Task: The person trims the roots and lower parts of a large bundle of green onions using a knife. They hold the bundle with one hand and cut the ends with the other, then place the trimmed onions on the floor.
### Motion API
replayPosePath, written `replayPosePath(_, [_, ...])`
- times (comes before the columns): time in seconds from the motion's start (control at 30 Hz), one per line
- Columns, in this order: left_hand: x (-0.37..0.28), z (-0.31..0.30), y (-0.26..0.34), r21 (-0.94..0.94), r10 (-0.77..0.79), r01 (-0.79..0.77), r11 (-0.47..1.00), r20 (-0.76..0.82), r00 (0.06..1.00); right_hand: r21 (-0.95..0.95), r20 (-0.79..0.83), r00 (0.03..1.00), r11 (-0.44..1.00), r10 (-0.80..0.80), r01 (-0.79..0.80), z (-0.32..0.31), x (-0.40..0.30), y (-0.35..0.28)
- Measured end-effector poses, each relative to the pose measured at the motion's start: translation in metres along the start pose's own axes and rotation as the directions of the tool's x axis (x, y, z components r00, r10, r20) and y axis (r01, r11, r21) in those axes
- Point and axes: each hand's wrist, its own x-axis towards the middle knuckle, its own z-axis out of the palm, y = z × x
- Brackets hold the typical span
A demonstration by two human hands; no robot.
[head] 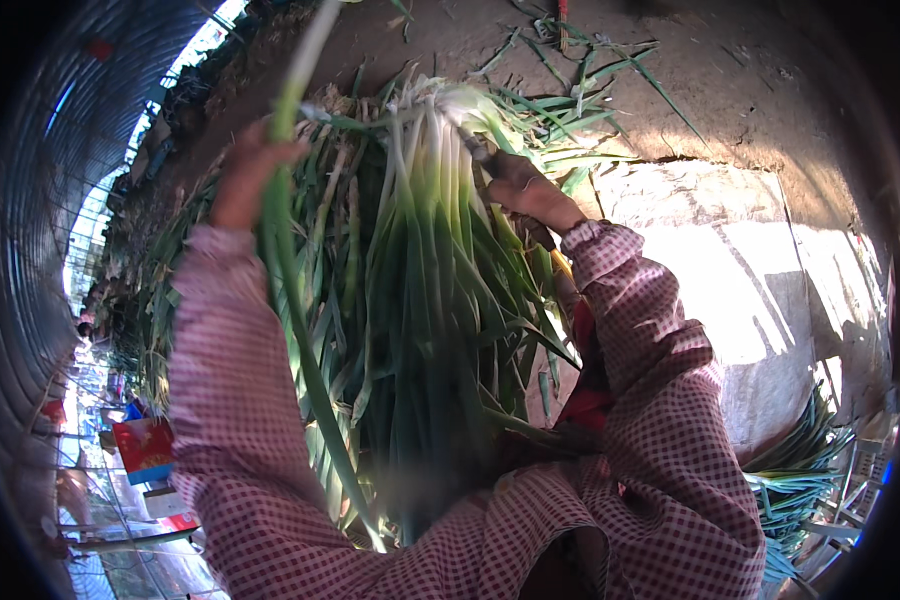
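Observation:
My left hand (251, 176) is closed around a single green onion (294, 300), raised apart from the others. Its white stalk points away from me and its long leaves trail down between my sleeves. My right hand (529, 191) is curled at the right side of a bundle of green onions (435, 225). From that hand a slender dark tool (474, 144) reaches towards the white stalk ends; blur hides its tip and exact kind. The bundle's white ends lie away from me, its leaves towards my lap.
More green onions (337, 247) with drier stalks lie left of the bundle. Loose leaf scraps (592, 105) litter the bare soil (750, 82). A pale sheet (720, 300) covers ground at right. Another green onion pile (795, 465) is lower right; a red box (144, 446) is lower left.

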Motion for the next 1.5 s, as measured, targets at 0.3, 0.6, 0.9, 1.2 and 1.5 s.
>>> replayPosePath(0.3, [-0.107, 0.165, -0.135, -0.066, -0.204, 0.195, 0.978, -0.184, 0.961, -0.234, -0.044, 0.995, 0.969, -0.085, 0.072, 0.011, -0.007, 0.003])
replayPosePath(0.6, [-0.122, 0.174, -0.114, 0.26, -0.013, 0.066, 0.963, -0.198, 0.98, -0.252, 0.019, 0.995, 0.963, -0.099, 0.1, 0.02, 0.023, 0.024])
replayPosePath(0.9, [-0.094, 0.166, -0.146, 0.135, 0.04, 0.008, 0.991, -0.353, 0.935, -0.307, 0.142, 0.916, 0.896, 0.375, -0.32, 0.043, 0.023, -0.015])
replayPosePath(1.2, [-0.128, 0.083, -0.267, 0.848, -0.179, 0.246, 0.47, -0.181, 0.967, -0.117, 0.2, 0.921, 0.941, 0.335, -0.317, 0.039, 0.005, -0.02])
replayPosePath(1.5, [-0.119, 0.1, -0.263, 0.856, -0.343, 0.376, 0.353, -0.256, 0.904, -0.2, 0.183, 0.886, 0.899, 0.425, -0.39, 0.046, 0.008, -0.016])
